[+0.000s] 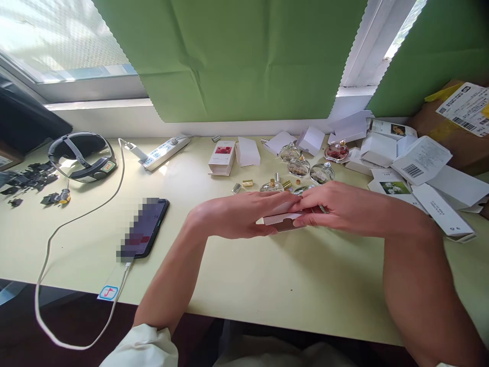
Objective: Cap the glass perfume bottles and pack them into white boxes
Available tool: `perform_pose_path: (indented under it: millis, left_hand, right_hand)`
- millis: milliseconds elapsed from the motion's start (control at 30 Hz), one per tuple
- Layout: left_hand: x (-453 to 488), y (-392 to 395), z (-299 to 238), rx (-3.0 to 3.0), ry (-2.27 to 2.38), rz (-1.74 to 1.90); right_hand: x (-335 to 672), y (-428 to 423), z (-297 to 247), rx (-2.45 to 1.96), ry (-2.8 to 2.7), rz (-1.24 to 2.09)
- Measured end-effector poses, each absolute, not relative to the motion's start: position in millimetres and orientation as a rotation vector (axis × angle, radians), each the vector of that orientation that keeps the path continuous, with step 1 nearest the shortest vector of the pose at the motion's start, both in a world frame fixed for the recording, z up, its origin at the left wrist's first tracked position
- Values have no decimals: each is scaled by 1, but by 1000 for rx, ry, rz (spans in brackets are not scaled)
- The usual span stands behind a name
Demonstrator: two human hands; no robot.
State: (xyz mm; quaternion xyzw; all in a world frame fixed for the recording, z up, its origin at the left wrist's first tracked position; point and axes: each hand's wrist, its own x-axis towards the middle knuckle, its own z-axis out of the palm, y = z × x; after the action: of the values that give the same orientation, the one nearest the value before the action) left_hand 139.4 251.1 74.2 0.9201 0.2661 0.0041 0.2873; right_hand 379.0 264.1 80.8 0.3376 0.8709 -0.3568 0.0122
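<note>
My left hand (pixel 240 214) and my right hand (pixel 340 208) meet over the middle of the pale yellow table (pixel 267 285). Both are closed round a small white carton (pixel 280 219), which shows only as a white edge between the fingers. Just behind the hands stand several round glass perfume bottles (pixel 298 166) and loose gold and silver caps (pixel 247 182). A white box with a red picture (pixel 222 157) and a plain white box (pixel 247 152) stand further back.
A heap of white cartons and leaflets (pixel 416 163) lies at the right, beside a brown cardboard box (pixel 454 127). A phone (pixel 144 228) on a white cable lies at the left, with a power strip (pixel 165 151), a black headband device (pixel 82 155) and small black parts (pixel 26 181).
</note>
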Motion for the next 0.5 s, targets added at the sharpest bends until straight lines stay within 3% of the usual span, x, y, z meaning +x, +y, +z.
perform_pose_path:
  millis: [500]
  left_hand:
    - [143,251,68,2424,742,12]
  right_hand:
    - [374,265,72,1151,2743,-993]
